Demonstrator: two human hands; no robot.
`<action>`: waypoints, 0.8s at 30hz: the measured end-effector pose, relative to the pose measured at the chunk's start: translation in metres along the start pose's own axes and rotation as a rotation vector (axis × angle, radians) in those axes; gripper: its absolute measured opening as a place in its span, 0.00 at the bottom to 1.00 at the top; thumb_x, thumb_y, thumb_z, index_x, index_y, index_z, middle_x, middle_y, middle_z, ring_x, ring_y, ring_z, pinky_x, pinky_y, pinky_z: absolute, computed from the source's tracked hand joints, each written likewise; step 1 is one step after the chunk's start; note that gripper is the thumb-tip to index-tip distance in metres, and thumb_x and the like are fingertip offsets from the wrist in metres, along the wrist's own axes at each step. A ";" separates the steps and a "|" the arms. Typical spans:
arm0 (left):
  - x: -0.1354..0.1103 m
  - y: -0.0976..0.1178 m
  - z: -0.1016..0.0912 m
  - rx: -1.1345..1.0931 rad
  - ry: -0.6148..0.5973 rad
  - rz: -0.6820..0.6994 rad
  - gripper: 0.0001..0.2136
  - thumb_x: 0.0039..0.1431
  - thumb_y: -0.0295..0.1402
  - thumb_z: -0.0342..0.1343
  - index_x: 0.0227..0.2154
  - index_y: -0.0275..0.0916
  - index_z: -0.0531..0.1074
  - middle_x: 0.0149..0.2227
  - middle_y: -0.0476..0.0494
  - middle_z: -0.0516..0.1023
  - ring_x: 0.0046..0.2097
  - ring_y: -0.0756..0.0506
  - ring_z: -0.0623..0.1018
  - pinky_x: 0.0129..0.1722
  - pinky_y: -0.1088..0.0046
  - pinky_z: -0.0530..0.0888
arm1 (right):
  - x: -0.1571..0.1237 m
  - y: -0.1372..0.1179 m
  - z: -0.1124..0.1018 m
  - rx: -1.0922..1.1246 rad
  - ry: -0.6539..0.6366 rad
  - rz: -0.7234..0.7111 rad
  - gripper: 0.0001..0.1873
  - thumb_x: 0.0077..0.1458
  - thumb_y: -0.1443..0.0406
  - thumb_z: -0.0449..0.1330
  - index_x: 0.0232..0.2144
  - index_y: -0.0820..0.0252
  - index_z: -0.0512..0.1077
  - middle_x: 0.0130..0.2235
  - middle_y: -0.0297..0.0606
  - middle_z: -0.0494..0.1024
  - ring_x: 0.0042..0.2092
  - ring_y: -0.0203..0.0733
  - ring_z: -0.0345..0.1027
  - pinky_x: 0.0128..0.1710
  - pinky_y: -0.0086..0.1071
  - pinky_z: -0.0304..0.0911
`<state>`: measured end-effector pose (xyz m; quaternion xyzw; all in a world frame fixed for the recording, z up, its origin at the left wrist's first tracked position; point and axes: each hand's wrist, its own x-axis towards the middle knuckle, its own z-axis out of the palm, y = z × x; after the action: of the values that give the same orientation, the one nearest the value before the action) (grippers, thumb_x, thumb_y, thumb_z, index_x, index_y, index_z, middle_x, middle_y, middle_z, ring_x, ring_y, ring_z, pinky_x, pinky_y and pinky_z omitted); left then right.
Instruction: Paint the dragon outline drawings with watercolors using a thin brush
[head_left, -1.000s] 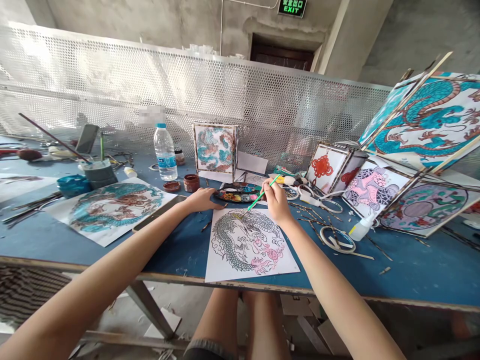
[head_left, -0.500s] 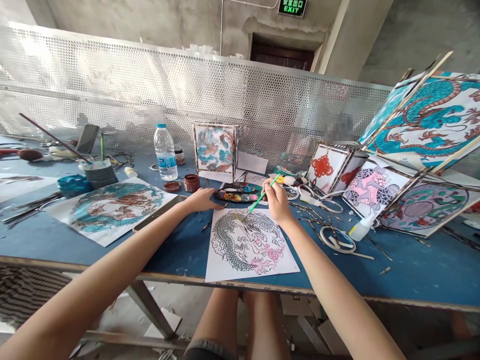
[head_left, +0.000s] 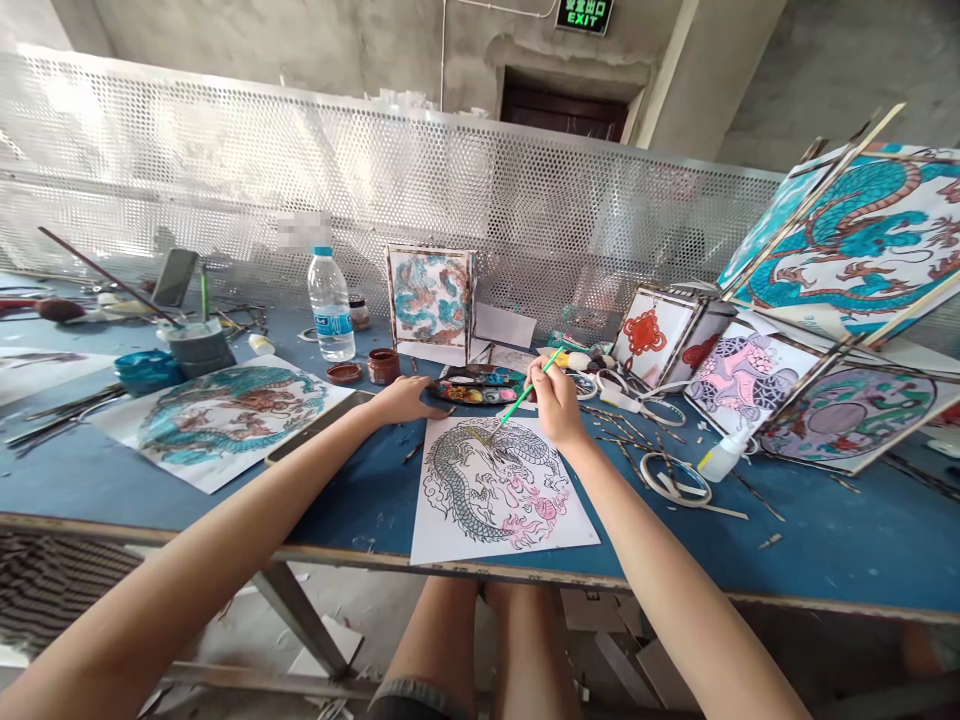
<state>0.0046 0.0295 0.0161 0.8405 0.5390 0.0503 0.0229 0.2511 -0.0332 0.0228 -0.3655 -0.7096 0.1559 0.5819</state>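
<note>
A thin green paintbrush (head_left: 525, 396) slants through the closed fingers of my right hand (head_left: 555, 400). Its tip meets the upper part of a white sheet with a dragon line drawing (head_left: 480, 500), near a yellowish patch. Pink colours part of the drawing's lower right, and grey-green tints the scales on the left. My left hand (head_left: 405, 399) rests on the table with fingers stretched out, just off the sheet's top left corner and beside the palette's left end. Behind the sheet lies the dark paint palette (head_left: 480, 386), holding several colours.
A water bottle (head_left: 331, 310), a brown paint jar (head_left: 383, 366) and a small dragon lantern (head_left: 433, 300) stand behind. On the left lie a coloured dragon sheet (head_left: 232, 415) and a brush cup (head_left: 196, 345). Tape rolls (head_left: 675, 480), a glue bottle (head_left: 726, 455) and lanterns (head_left: 652, 335) occupy the right.
The brush tip has shifted very slightly left and down on the drawing, with my right hand almost in place. My left hand stays where it was.
</note>
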 end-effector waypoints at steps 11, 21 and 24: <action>0.001 -0.002 0.001 -0.005 -0.001 0.001 0.37 0.42 0.59 0.48 0.49 0.36 0.65 0.50 0.37 0.70 0.50 0.35 0.69 0.48 0.66 0.66 | 0.003 0.001 -0.007 -0.096 0.038 -0.033 0.13 0.60 0.59 0.43 0.26 0.57 0.59 0.22 0.30 0.62 0.23 0.35 0.57 0.25 0.29 0.53; -0.001 0.001 -0.002 0.006 -0.018 -0.003 0.36 0.43 0.58 0.48 0.50 0.35 0.65 0.50 0.35 0.70 0.50 0.35 0.69 0.48 0.66 0.65 | 0.001 -0.003 -0.012 -0.345 -0.001 -0.134 0.13 0.60 0.60 0.42 0.29 0.58 0.61 0.20 0.31 0.62 0.23 0.37 0.57 0.26 0.30 0.50; -0.001 0.002 -0.002 0.005 -0.015 -0.006 0.36 0.43 0.58 0.48 0.49 0.37 0.65 0.50 0.37 0.70 0.50 0.36 0.69 0.48 0.66 0.65 | 0.000 -0.005 -0.009 -0.366 -0.025 -0.135 0.12 0.60 0.61 0.42 0.29 0.58 0.60 0.21 0.32 0.62 0.23 0.37 0.58 0.26 0.30 0.50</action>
<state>0.0053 0.0275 0.0182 0.8392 0.5416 0.0427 0.0251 0.2577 -0.0382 0.0288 -0.4149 -0.7560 -0.0105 0.5062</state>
